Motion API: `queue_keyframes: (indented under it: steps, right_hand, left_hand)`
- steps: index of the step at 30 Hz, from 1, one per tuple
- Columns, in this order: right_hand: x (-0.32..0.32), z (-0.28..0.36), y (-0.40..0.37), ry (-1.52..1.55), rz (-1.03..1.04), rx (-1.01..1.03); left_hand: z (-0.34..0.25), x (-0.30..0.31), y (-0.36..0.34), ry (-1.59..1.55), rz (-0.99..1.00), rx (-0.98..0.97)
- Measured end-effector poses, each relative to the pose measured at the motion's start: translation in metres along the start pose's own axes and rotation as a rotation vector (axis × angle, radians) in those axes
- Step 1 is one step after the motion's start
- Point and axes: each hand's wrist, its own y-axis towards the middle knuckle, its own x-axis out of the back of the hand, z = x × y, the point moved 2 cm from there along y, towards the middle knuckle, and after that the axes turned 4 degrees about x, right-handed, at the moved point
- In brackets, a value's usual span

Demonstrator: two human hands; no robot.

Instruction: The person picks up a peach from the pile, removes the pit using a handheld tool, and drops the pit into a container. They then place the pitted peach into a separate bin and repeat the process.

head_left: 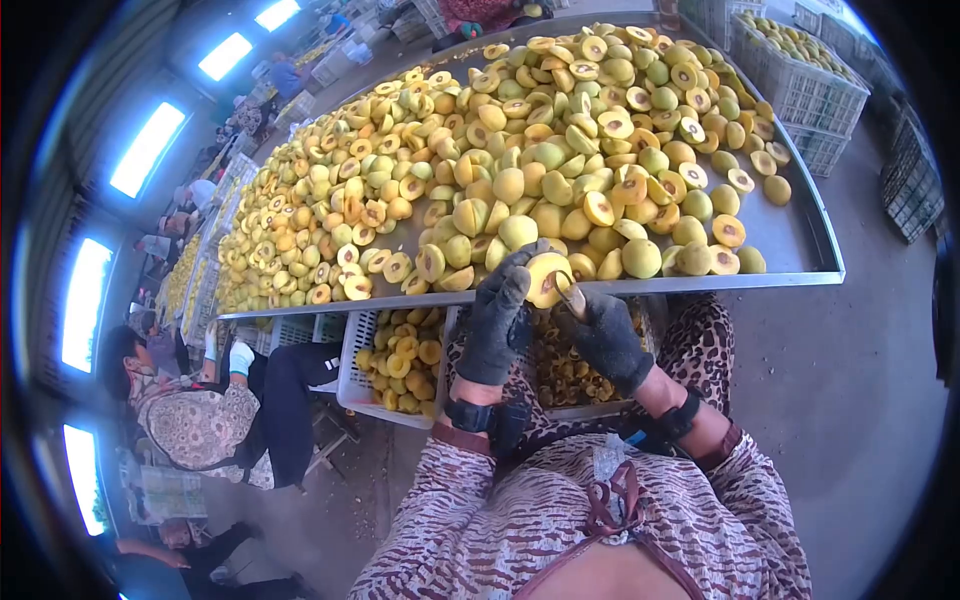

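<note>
My left hand [503, 318], in a dark glove, holds a yellow halved fruit [546, 279] with its cut face up, just past the tray's near edge. My right hand [604, 336], gloved too, is closed round a small tool [572, 296] whose tip touches the cut face. Beyond both hands, a metal tray [800, 262] bears a large heap of cut yellow-green fruit [560, 150]. Under its edge, a white crate [350, 372] with fruit halves stands left of my left hand, and a container of brownish scraps [575, 375] lies below my hands.
On the left a co-worker [200, 415] in white gloves sits beside the tray. Another person [478, 14] is across the tray. Stacked crates [805, 95] of fruit stand at the back right. More people and crates line the left side.
</note>
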Motion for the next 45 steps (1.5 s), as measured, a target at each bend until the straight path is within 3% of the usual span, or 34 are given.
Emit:
queue_keyframes:
  steps: [3, 6, 11, 12, 13, 16, 21, 23, 26, 27, 28, 30, 33, 35, 36, 37, 38, 39, 40, 42, 43, 44, 45]
  right_hand:
    - [-0.004, 0.000, -0.004, 0.025, -0.073, 0.016]
    - [-0.010, -0.017, -0.010, 0.022, -0.041, -0.074]
    - [-0.012, -0.009, -0.022, -0.258, -0.027, 0.168]
    - [-0.011, -0.005, -0.023, -0.258, -0.020, 0.167]
    - [-0.009, -0.004, -0.021, -0.219, -0.041, 0.112]
    - [-0.009, -0.011, -0.019, -0.129, -0.049, 0.061]
    - [-0.002, -0.017, -0.020, -0.098, -0.078, 0.056]
    - [-0.009, -0.025, -0.029, 0.342, -0.084, -0.105]
    - [-0.009, -0.027, -0.033, 0.419, 0.033, -0.120]
    - [-0.002, -0.005, -0.031, 0.526, 0.089, -0.293]
    - [-0.016, -0.033, -0.033, 0.521, 0.040, -0.134]
    - [-0.008, -0.014, -0.029, 0.519, 0.196, -0.209]
    - [-0.003, -0.002, -0.026, 0.643, 0.276, -0.241]
    - [-0.002, -0.001, -0.027, 0.706, 0.280, -0.211]
    - [-0.001, -0.001, -0.028, 0.594, 0.265, -0.121]
    - [-0.001, -0.002, -0.032, 0.484, 0.256, -0.043]
    - [-0.001, 0.009, -0.034, 0.375, 0.253, 0.029]
    - [0.003, 0.015, -0.034, 0.546, 0.368, -0.071]
    - [0.009, 0.022, -0.034, 0.560, 0.374, -0.088]
    - [0.010, 0.047, -0.034, 0.676, 0.430, -0.065]
    - [-0.007, 0.007, -0.036, 0.278, 0.567, 0.277]
    - [-0.004, 0.036, -0.036, 0.182, 0.636, 0.324]
    - [-0.004, 0.047, -0.034, 0.137, 0.631, 0.349]
  left_hand:
    - [0.013, -0.013, -0.005, -0.094, -0.117, -0.048]
    - [0.023, -0.024, -0.004, -0.120, -0.108, -0.089]
    - [0.030, -0.031, -0.011, -0.105, -0.209, -0.016]
    - [0.031, -0.033, -0.009, -0.237, -0.200, 0.004]
    - [0.031, -0.036, -0.006, -0.369, -0.187, 0.021]
    - [0.026, -0.047, 0.001, -0.312, -0.278, -0.030]
    - [0.030, -0.051, 0.009, 0.063, -0.242, -0.175]
    - [0.022, -0.056, 0.007, 0.094, -0.209, -0.126]
    - [0.017, -0.057, 0.005, 0.174, -0.255, -0.167]
    - [0.020, -0.052, 0.006, 0.031, -0.225, -0.113]
    - [0.025, -0.046, 0.009, -0.110, -0.178, -0.055]
    - [0.010, -0.050, 0.011, 0.018, -0.163, -0.082]
    - [-0.008, -0.054, 0.007, 0.184, -0.084, -0.184]
    - [-0.036, -0.068, 0.001, 0.675, -0.002, -0.564]
    - [-0.042, -0.075, -0.002, 0.892, 0.021, -0.776]
    - [-0.039, -0.075, -0.005, 0.889, 0.035, -0.768]
    - [-0.034, -0.071, -0.008, 0.661, 0.022, -0.628]
    - [-0.030, -0.068, -0.012, 0.435, 0.000, -0.483]
    - [-0.025, -0.068, -0.018, 0.440, -0.011, -0.463]
    - [-0.024, -0.060, -0.028, -0.187, -0.087, -0.038]
    - [-0.022, -0.047, -0.032, -0.295, -0.167, 0.005]
    - [-0.015, -0.033, -0.035, -0.408, -0.256, 0.038]
    - [-0.015, -0.016, -0.041, -0.313, -0.331, 0.014]
